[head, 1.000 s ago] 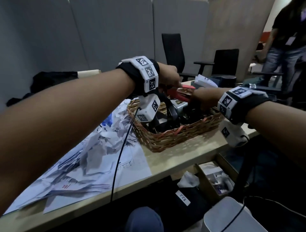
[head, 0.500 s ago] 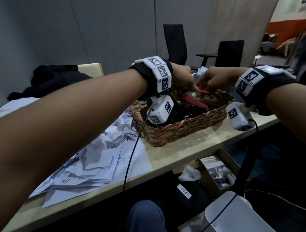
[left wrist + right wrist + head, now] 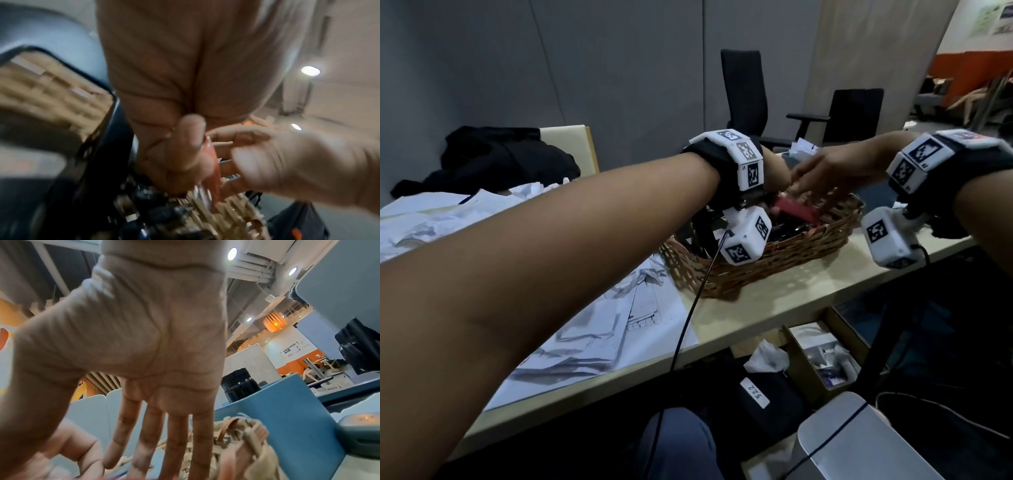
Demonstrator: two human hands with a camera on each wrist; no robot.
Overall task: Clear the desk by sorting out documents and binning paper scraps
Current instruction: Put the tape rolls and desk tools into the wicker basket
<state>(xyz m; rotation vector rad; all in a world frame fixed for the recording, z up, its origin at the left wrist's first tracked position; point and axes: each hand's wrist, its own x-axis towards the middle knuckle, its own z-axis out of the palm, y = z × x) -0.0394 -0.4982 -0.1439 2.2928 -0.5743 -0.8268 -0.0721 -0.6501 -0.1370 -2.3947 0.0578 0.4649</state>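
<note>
Grey partition panels (image 3: 585,68) close off the far side of this office corner, with two black chairs (image 3: 746,92) pushed up behind a pale wooden worktop (image 3: 756,308). A dark garment (image 3: 493,161) lies heaped at the back left. Spread over the left half of the worktop is a loose mess of white papers (image 3: 592,325), some flat printed sheets, some crumpled into scraps, all lying just beside a wicker basket (image 3: 774,263) that stands toward the right. The basket holds dark odds and ends I can't make out.

Both hands meet above the basket. The left hand (image 3: 180,146) is curled, thumb pressed down, gripping a red object (image 3: 212,170), which shows in the head view as a flat red piece (image 3: 897,209) slanting over the basket's contents. What it is exactly, I can't tell. The right hand (image 3: 156,345) comes in from the right with its fingers (image 3: 174,443) stretched out straight and spread, their tips close to the red piece and the basket rim; whether they touch is unclear.

Under the worktop, a cardboard box (image 3: 822,359) of small items sits on the floor near a black bag with a white label (image 3: 755,392), and a grey bin (image 3: 859,442) stands at the lower right.
</note>
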